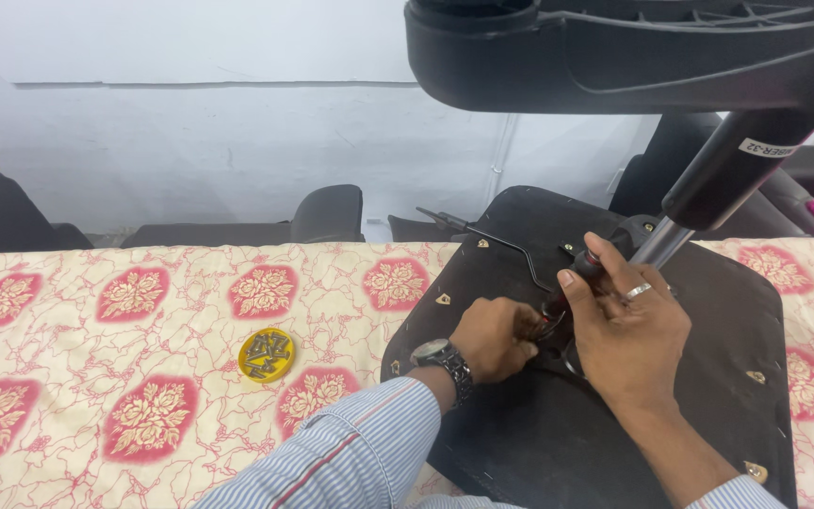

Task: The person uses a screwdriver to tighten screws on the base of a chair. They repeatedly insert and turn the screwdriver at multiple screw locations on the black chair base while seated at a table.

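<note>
Location type: furniture assembly workshop. Indicators: an upturned office-chair seat base (614, 377) lies on a worktable covered with a floral cloth (143, 320); a chair star base (633, 47) on its gas-lift column (718, 179) stands above; further black chair parts (327, 215) line the far whitewashed wall (237, 132).

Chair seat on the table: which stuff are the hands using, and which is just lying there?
In use:
chair seat, upside down
metal column
black handle under the right hand
left hand beside it

Lying about:
yellow dish of screws
flowered cloth
black chair parts behind
</note>
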